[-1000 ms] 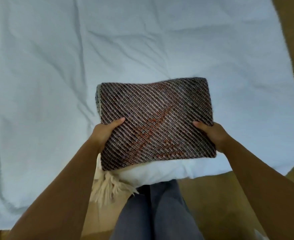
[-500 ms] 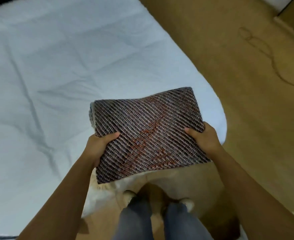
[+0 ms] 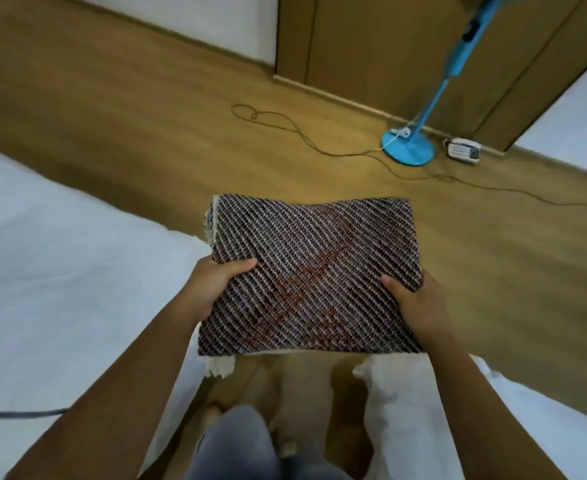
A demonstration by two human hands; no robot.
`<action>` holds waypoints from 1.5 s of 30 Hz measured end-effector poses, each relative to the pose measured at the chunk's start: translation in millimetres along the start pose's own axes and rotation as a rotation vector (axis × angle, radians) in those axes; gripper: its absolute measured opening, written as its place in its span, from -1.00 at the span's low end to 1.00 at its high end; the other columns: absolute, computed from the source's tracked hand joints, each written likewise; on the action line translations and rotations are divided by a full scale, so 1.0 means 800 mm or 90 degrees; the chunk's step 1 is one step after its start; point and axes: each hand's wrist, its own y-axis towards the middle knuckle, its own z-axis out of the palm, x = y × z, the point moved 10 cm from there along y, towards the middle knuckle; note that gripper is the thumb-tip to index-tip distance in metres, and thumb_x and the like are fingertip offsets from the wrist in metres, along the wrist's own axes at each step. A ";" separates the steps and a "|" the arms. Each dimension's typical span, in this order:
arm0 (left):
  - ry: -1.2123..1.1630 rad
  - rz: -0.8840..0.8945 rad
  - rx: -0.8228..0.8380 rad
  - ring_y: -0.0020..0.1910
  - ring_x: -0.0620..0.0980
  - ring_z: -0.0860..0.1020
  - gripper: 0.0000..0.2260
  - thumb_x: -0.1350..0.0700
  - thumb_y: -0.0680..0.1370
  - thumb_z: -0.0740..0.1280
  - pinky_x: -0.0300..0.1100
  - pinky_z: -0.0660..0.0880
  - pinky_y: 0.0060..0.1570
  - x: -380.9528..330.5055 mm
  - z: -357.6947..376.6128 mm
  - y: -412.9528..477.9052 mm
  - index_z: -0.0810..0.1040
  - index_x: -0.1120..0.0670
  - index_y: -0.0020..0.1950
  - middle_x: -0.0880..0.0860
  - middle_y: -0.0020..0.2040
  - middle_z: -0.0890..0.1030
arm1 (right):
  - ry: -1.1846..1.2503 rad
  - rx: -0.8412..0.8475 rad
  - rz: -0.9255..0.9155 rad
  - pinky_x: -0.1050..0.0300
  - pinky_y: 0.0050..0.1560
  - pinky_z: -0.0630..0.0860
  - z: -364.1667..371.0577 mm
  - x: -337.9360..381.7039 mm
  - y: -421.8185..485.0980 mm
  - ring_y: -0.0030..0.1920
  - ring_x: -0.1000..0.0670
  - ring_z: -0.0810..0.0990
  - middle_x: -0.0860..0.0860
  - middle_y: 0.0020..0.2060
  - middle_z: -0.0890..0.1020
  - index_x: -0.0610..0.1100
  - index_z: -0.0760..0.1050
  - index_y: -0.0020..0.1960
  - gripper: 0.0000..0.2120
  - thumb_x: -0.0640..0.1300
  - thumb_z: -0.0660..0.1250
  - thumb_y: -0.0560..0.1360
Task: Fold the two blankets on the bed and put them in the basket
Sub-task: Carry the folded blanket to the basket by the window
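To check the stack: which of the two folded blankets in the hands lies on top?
The dark diagonal-striped woven blanket with the orange motif; the cream blanket shows only its fringe under the near left corner.

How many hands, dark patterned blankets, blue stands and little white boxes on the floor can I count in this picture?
Hands: 2, the left hand and the right hand, each gripping a side of the blanket
Dark patterned blanket: 1, folded
Blue stand: 1
White box on the floor: 1
Total: 5
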 end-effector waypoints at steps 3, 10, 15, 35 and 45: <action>0.053 -0.013 0.082 -0.01 0.09 0.62 -0.63 0.09 0.33 0.52 -0.01 0.50 0.09 -0.031 0.106 0.053 0.56 0.10 0.09 0.07 0.02 0.65 | 0.027 -0.085 0.047 -0.02 0.15 0.44 -0.070 -0.038 0.039 0.14 -0.20 0.54 -0.17 0.18 0.57 -0.20 0.44 0.25 -0.51 0.05 0.38 0.44; 0.222 0.008 0.265 -0.17 -0.02 0.68 -0.77 0.03 0.32 0.53 -0.13 0.55 -0.12 -0.107 0.358 0.185 0.61 0.01 -0.08 -0.05 -0.18 0.71 | 0.154 -0.234 0.170 -0.02 0.15 0.49 -0.190 -0.127 0.132 0.06 -0.08 0.54 -0.05 0.12 0.58 -0.14 0.44 0.25 -0.54 0.05 0.38 0.43; 0.301 0.014 0.370 -0.22 -0.05 0.67 -0.78 0.04 0.33 0.53 -0.20 0.52 -0.21 -0.143 0.519 0.238 0.61 0.03 -0.10 -0.07 -0.20 0.70 | 0.158 -0.364 0.224 0.14 0.01 0.43 -0.267 -0.161 0.157 0.00 -0.01 0.53 -0.04 0.07 0.60 -0.14 0.47 0.23 -0.56 0.06 0.36 0.44; 0.532 -0.030 0.741 -0.11 -0.01 0.63 -0.81 0.10 0.35 0.51 -0.16 0.50 -0.15 -0.026 1.258 0.185 0.58 -0.01 -0.10 -0.03 -0.10 0.66 | 0.277 -0.738 0.483 0.03 0.11 0.47 -0.652 -0.468 0.200 0.05 -0.08 0.55 -0.12 0.13 0.60 -0.18 0.47 0.22 -0.58 0.01 0.38 0.45; 0.594 -0.077 0.845 -0.08 0.06 0.61 -0.74 0.12 0.36 0.50 -0.13 0.51 -0.15 0.062 1.586 0.140 0.56 0.06 0.00 0.03 -0.05 0.64 | 0.306 -0.849 0.566 0.03 0.04 0.51 -0.852 -0.616 0.253 0.01 -0.08 0.57 -0.07 0.03 0.61 -0.17 0.50 0.15 -0.64 0.00 0.39 0.44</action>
